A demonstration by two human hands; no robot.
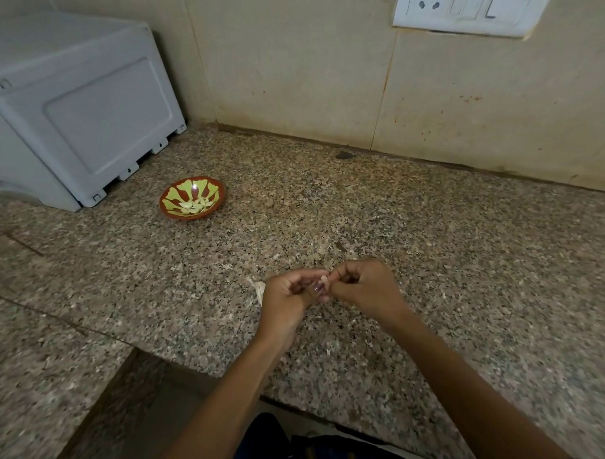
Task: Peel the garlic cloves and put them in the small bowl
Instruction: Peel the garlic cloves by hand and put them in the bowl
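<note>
Right now, both hands' grips point(325, 281) pinch 1 garlic clove point(323, 280) between them.

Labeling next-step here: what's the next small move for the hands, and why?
Probably keep pulling skin off: both the left hand and right hand pinch one garlic clove, skin apparently still on. The small bowl already holds peeled cloves.
</note>
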